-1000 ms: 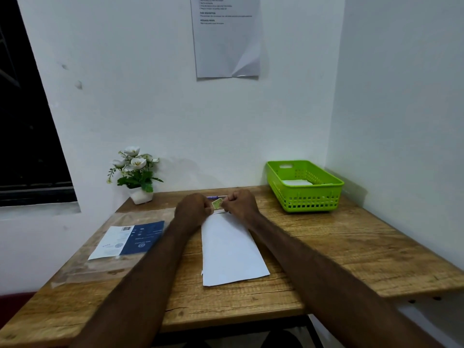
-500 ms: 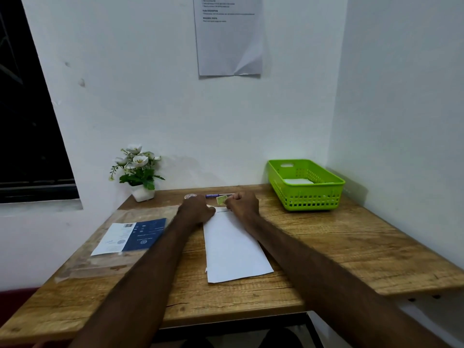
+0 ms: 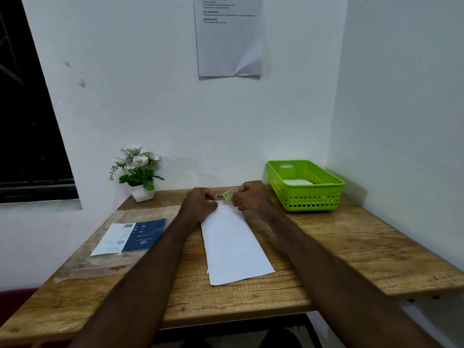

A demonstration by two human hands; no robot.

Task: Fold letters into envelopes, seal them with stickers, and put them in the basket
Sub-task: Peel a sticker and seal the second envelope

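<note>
At frame centre, the right hand [image 3: 252, 197] pinches a small green square sticker [image 3: 228, 195] above the long white paper envelope [image 3: 232, 244]; the left hand [image 3: 198, 205], fingers curled, presses the envelope's far end. At right, the green perforated plastic basket [image 3: 311, 199] holds white paper [image 3: 297, 182].

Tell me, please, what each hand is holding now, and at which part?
The right hand pinches a small green sticker by its right edge. The left hand is curled at the far end of the white envelope; its hold cannot be told.

Wall notice [image 3: 229, 36] top cut off, print illegible; pen [image 3: 220, 196] mostly hidden.
</note>
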